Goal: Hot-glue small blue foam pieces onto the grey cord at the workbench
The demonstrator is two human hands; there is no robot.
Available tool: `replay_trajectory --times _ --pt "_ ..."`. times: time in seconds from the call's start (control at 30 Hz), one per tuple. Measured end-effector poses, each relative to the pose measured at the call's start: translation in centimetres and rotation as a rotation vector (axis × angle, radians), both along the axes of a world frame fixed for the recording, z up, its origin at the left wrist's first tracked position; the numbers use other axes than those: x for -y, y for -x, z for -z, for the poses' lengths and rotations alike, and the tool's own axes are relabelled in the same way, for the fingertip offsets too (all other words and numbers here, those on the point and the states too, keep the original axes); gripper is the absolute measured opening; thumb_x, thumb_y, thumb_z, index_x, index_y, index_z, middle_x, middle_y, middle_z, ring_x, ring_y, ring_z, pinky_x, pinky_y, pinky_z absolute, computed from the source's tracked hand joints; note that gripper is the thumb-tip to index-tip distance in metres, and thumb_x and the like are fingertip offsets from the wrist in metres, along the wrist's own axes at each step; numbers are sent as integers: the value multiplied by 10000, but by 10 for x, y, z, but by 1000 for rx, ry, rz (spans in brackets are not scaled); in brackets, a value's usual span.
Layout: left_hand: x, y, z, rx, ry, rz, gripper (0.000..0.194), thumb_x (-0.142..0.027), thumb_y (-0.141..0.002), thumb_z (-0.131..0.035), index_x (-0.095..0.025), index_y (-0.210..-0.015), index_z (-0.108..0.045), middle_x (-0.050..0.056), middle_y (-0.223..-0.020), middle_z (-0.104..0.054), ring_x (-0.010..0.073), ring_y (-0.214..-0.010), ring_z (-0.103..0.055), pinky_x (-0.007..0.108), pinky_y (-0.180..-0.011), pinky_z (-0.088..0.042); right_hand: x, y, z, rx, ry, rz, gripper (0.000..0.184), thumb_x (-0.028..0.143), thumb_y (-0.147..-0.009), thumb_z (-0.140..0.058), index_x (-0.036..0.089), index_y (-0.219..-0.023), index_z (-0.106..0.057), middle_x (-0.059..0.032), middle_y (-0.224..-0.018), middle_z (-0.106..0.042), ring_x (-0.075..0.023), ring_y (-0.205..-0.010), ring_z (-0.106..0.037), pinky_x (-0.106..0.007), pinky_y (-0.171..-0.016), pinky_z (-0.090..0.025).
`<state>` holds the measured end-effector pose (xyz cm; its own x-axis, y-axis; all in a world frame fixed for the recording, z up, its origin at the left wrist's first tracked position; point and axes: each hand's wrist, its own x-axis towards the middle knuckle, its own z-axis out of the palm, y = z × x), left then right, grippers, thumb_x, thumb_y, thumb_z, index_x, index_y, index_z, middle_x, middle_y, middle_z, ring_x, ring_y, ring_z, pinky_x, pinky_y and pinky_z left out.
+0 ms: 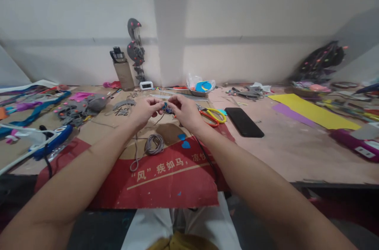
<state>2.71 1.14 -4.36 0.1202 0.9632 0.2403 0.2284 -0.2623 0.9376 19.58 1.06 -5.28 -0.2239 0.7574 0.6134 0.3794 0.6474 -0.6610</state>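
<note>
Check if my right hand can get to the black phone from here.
Probably yes. The phone lies uncovered just beyond the yellow scissor handle, which the right hand could pass over, though its fingers are busy at a small blue piece.

Both forearms angled inward, left hand (145, 112) and right hand (185, 111) close together

From my seat, a brownish bottle (124, 75) stood upright at eleven o'clock. At one o'clock I had a black phone (244, 122) lying flat, and at two, a yellow sheet (316, 112) beside a purple sheet (291, 114).
</note>
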Motion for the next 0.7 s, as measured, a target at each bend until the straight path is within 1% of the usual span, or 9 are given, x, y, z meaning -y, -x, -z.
replay_trajectory --times 0.2,0.33,0.43,0.57,0.7 --pt "2 3 -1 -49 38 2 230 -370 -705 -667 -144 -691 -625 -2 -540 -575 72 -465 -444 211 -453 -291 2 1 3 73 2 -4 120 230 -842 -537 171 -879 -635 -29 -777 -670 -127 -682 -575 -246 -650 -422" --pt "2 3 -2 -55 74 -10 212 -353 -691 -668 -144 -696 -636 6 -538 -574 85 -490 -470 212 -460 -297 1 2 6 94 -1 -4 121 225 -837 -533 165 -866 -634 -24 -755 -659 -118 -655 -554 -236 -626 -408" --pt "2 3 -1 -53 80 -4 203 -343 -687 -667 -144 -666 -634 15 -532 -573 85 -482 -464 214 -459 -298 0 2 7 122 -19 14 125 244 -837 -525 166 -844 -623 -22 -735 -643 -118 -643 -536 -235 -611 -390" --pt "2 3 -1 -45 84 12 195 -336 -681 -677 -150 -643 -631 21 -528 -575 91 -479 -474 215 -453 -294 2 2 6 152 -37 43 127 256 -825 -522 169 -816 -614 -12 -712 -621 -115 -631 -516 -235 -602 -371" --pt "2 4 -2 -22 128 45 180 -318 -680 -677 -145 -644 -640 27 -538 -582 92 -487 -488 209 -448 -288 3 1 4 143 -6 33 109 230 -805 -515 172 -788 -605 2 -679 -599 -108 -606 -497 -234 -585 -357"
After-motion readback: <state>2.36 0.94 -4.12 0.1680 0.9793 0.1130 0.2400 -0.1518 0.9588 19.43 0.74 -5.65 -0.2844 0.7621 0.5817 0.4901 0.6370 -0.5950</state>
